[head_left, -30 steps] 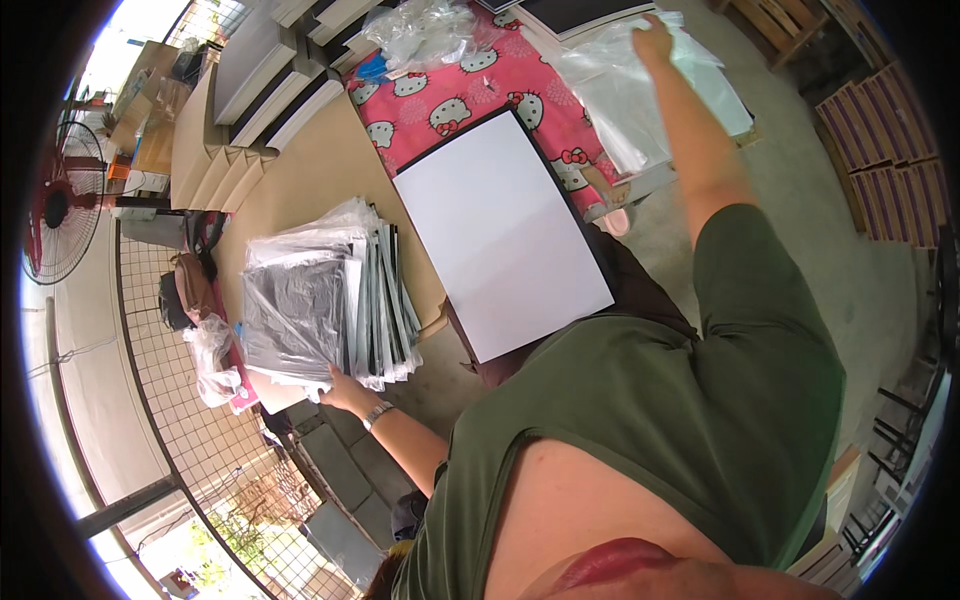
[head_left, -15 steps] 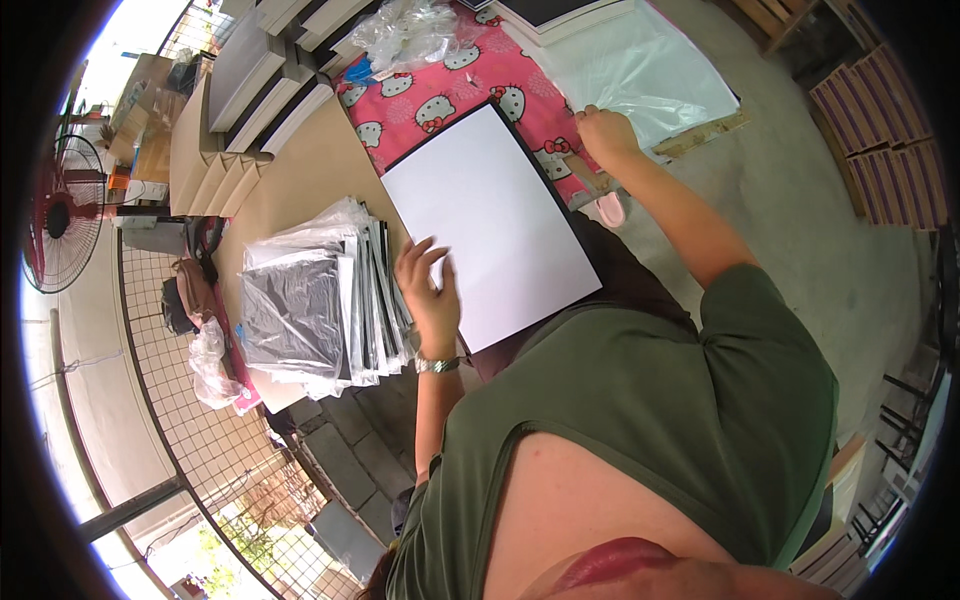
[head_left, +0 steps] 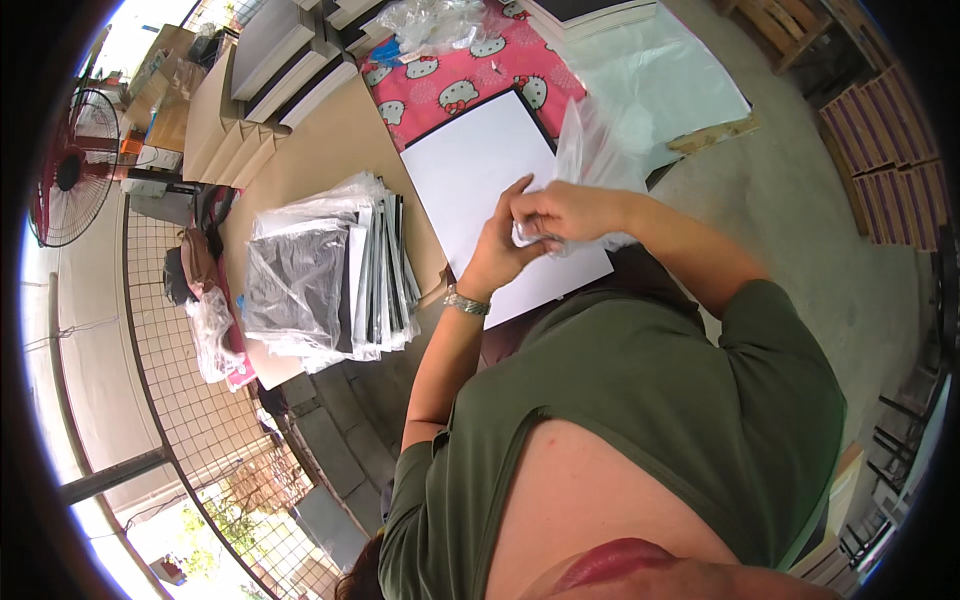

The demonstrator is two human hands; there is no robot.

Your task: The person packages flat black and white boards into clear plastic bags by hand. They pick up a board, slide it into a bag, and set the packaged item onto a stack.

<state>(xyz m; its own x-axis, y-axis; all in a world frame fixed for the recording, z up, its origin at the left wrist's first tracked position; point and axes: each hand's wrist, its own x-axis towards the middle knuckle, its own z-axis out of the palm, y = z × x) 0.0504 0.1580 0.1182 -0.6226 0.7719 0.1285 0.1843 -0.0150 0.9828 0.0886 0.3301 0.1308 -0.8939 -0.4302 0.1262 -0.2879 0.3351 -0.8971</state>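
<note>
A clear plastic bag (head_left: 597,150) is gathered above the white sheet (head_left: 470,160), with its loose part standing up and spreading to the far right. My right hand (head_left: 575,212) is closed on the bag's near edge. My left hand (head_left: 503,240), with a metal watch on the wrist, meets it fingertip to fingertip, also pinching the bag's edge. Beneath both hands the sheet lies on a dark-edged board or cover, partly over my lap and partly on the pink patterned cloth (head_left: 415,115).
Left of the sheet is a stack of plastic-wrapped dark books or folders (head_left: 300,285) on a brown board (head_left: 310,150). Thick books (head_left: 270,70) are piled behind it. Flat clear bags (head_left: 690,85) lie at far right, crumpled plastic (head_left: 440,25) at the back. A fan (head_left: 70,170) stands far left.
My right hand has come from the flat bags at far right to the sheet, bringing a clear plastic bag. My left hand has moved right and joined it at the bag's edge.
</note>
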